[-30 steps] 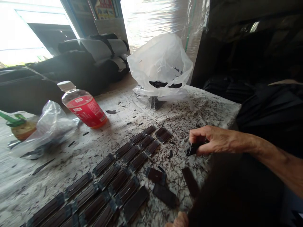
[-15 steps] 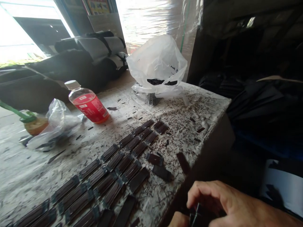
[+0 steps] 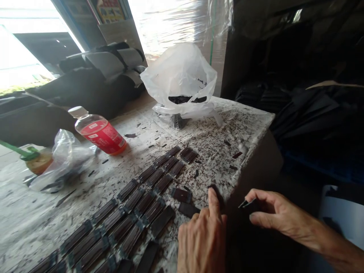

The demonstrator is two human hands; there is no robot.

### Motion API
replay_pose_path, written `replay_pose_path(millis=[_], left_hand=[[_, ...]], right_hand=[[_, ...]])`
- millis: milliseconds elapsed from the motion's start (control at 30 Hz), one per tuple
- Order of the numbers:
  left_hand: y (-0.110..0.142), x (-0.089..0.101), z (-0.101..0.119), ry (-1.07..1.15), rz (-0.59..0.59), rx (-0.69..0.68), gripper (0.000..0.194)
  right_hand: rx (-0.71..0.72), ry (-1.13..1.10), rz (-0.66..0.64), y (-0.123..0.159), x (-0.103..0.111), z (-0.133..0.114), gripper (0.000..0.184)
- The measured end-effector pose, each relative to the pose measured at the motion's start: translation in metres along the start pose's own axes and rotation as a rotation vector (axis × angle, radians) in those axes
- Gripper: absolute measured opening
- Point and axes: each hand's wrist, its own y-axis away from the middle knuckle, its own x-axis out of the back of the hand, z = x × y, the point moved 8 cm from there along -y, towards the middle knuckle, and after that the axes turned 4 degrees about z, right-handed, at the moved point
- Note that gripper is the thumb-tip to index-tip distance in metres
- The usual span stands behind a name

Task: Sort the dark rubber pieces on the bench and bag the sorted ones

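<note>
My left hand (image 3: 202, 239) reaches over the table edge, its index finger stretched out and its tip touching a dark flat strip (image 3: 217, 195). Its other fingers are partly hidden behind the back of the hand. To the right, past the edge, my right hand (image 3: 274, 212) pinches a small dark piece (image 3: 248, 204) with a shiny edge between thumb and fingers. Rows of dark brown strips with clear, bluish ends (image 3: 145, 203) lie on the table left of my hands. A loose strip (image 3: 181, 195) and a plain dark strip (image 3: 187, 209) lie near my left hand.
Black scraps and fibres litter the white-covered table (image 3: 239, 117). A translucent plastic bag (image 3: 182, 76) with dark contents stands at the back. Further left are a red-labelled bottle (image 3: 102, 132), a crumpled clear bag (image 3: 68, 159) and a container with a green straw (image 3: 36, 161).
My left hand has come up onto the table edge, its index finger now on the dark strip. My right hand has moved up, holding a small dark piece. The view has shifted slightly.
</note>
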Motion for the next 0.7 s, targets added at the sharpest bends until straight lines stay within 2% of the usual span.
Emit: replay_pose_path(millis=[133, 300, 367, 433, 500, 533, 567, 633, 700], left_hand=[[-0.012, -0.003, 0.007, -0.057, -0.049, -0.023, 0.042], [-0.015, 0.003, -0.001, 0.033, -0.058, -0.024, 0.021], [-0.016, 0.010, -0.005, 0.043, -0.008, -0.052, 0.017], [-0.015, 0.025, -0.013, 0.140, 0.128, -0.048, 0.016], [-0.011, 0.042, -0.029, 0.370, 0.259, 0.048, 0.015], [-0.008, 0.044, -0.039, 0.518, 0.274, 0.138, 0.017], [-0.004, 0.042, -0.047, 0.671, 0.247, 0.247, 0.022], [0.008, 0.028, -0.059, 0.951, 0.119, 0.488, 0.032], [0.025, 0.009, -0.059, 1.201, -0.011, 0.683, 0.037]], right_hand=[[0.000, -0.061, 0.073, 0.007, 0.014, 0.008, 0.030], [-0.021, -0.101, 0.079, 0.008, 0.021, 0.018, 0.035], [-0.020, -0.113, 0.081, 0.006, 0.022, 0.019, 0.035], [-0.015, -0.111, 0.091, 0.005, 0.023, 0.017, 0.035], [0.004, -0.105, 0.128, 0.006, 0.024, 0.011, 0.035], [0.014, -0.111, 0.147, 0.007, 0.024, 0.006, 0.036], [0.021, -0.130, 0.158, 0.009, 0.023, 0.001, 0.036], [0.023, -0.188, 0.144, 0.012, 0.015, -0.010, 0.036], [0.033, -0.246, 0.079, 0.016, 0.002, -0.026, 0.034]])
